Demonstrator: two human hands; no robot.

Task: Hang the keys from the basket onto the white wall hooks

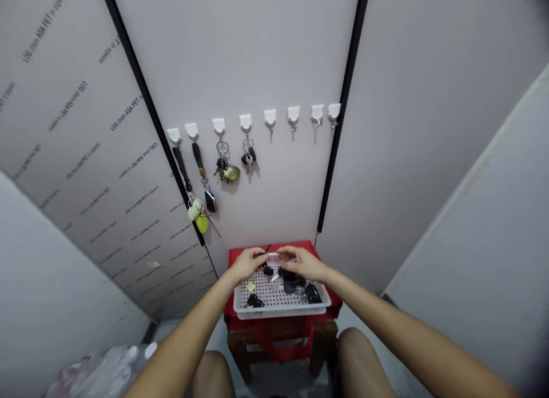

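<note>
Over the back of a white perforated basket [281, 312], my left hand [247, 265] pinches a set of black-headed keys [268, 270], with a thin black piece sticking up past the fingertips. My right hand [303, 263] hovers just across from it, its fingers curved and parted, and I see nothing held between them. More black keys [290, 287] lie under the right hand. Another black key bunch [313, 294] rests in the basket's right corner, and black keys [255, 301] lie at the front left beside a small yellow piece [251, 286].
The basket sits on a red cloth [338, 306] over a wooden stool [244, 338]. Several white wall hooks [245, 122] run along the panel. Keys hang from the left ones, including a ring with a gold charm [231, 173]. Plastic bottles [124, 361] stand at lower left.
</note>
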